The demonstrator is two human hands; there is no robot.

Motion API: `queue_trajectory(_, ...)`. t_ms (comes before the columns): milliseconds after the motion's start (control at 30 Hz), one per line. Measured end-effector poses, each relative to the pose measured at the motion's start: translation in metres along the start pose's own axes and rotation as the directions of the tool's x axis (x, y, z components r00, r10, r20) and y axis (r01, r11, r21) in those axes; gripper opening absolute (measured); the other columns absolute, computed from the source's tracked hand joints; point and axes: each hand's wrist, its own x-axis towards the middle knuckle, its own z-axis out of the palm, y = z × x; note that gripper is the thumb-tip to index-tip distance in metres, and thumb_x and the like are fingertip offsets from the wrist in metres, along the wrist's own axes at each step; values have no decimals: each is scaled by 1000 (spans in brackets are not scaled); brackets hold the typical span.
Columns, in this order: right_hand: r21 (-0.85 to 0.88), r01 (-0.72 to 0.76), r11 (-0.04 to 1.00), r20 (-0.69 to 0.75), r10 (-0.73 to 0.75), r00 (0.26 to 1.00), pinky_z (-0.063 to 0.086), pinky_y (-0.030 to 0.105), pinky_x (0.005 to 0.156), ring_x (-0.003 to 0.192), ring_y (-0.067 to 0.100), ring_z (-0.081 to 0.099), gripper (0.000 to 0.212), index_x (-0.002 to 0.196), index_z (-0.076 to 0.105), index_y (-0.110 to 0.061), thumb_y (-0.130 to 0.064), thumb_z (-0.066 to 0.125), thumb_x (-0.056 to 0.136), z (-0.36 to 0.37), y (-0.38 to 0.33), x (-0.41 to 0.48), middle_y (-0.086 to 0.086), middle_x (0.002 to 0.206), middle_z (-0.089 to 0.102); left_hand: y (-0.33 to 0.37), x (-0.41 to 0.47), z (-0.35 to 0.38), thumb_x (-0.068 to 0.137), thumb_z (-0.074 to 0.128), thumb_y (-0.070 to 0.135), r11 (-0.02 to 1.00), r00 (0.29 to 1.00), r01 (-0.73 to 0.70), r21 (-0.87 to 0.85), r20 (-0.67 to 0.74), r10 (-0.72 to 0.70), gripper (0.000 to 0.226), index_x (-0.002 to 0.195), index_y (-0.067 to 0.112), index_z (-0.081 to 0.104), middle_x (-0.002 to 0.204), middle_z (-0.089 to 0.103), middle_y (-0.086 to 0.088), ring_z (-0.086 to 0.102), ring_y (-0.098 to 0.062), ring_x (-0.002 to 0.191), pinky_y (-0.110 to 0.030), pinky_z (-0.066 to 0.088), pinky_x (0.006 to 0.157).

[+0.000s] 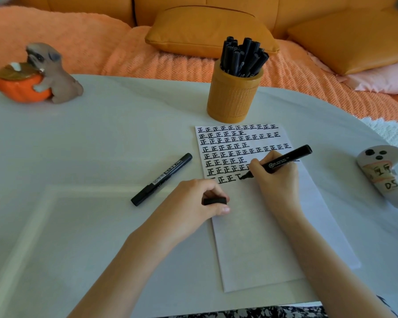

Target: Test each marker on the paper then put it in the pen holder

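Bottom edge: a strip of dark patterned cloth (251, 313), cut off, so I can't tell what it is. My left hand (200, 203) sits at the paper's left edge, fingers curled round a black cap (216, 200); one end of the cap is hidden under my fingers. My right hand (278, 177) pinches the uncapped marker (287, 159) in a writing grip, tip down on the paper (262, 237) at the end of the lowest row of characters. My fingers cover part of that row. A second marker (162, 179), capped as far as I can tell, lies on the table (78, 145) just left of the sheet. Beyond the sheet's top edge — the pen holder (233, 99), upright, packed with black markers (242, 57); count unclear. Far left, a dog figurine (53, 74), blurred. Right — a grey labelled object (381, 175), writing only partly legible.
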Motion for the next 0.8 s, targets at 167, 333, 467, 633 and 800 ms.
queue_trajectory(167, 1, -8, 1000, -9, 8, 1000, 29, 11, 43, 44, 2, 38, 27, 59, 45, -11, -7, 62, 80, 0, -1, 0, -10, 47, 44, 1, -1, -1, 77, 74, 26, 1000, 1000, -3, 1, 0, 3, 11, 88, 28, 69, 89, 71, 12, 64, 4, 82, -14, 48, 77)
queue_trajectory(333, -8, -20, 1000, -5, 20, 1000, 28, 12, 43, 43, 3, 37, 24, 64, 48, -9, -13, 62, 83, -1, 1, 1, -15, 40, 39, 3, -1, 0, 77, 74, 26, 1000, 1000, -1, -2, 0, 1, 12, 88, 25, 70, 89, 71, 10, 64, 0, 83, -20, 49, 80)
queue_trajectory(467, -36, -8, 999, -22, 7, 1000, 28, 14, 44, 45, 4, 38, 24, 67, 49, 0, -13, 62, 82, 1, 2, 2, -10, 47, 43, 2, -1, 0, 77, 74, 26, 1000, 1000, 0, -2, -2, 0, 12, 88, 26, 70, 90, 71, 11, 65, 0, 84, -22, 51, 82)
queue_trajectory(633, -23, 3, 1000, -29, -4, 1000, 26, 14, 43, 44, 5, 34, 24, 65, 46, -5, -10, 61, 82, 0, 1, 1, -9, 48, 38, 2, -1, 0, 77, 74, 26, 1000, 1000, 3, 0, 1, -3, 12, 88, 26, 70, 90, 71, 11, 64, 2, 83, -19, 50, 81)
queue_trajectory(800, 16, -12, 1000, -11, 12, 1000, 30, 11, 44, 43, 1, 39, 26, 63, 47, -11, -13, 63, 84, 0, 2, 2, -16, 40, 41, 2, -1, -1, 78, 73, 26, 1000, 1000, 3, -1, 6, -3, 11, 88, 27, 70, 89, 71, 12, 64, 4, 81, -14, 48, 76)
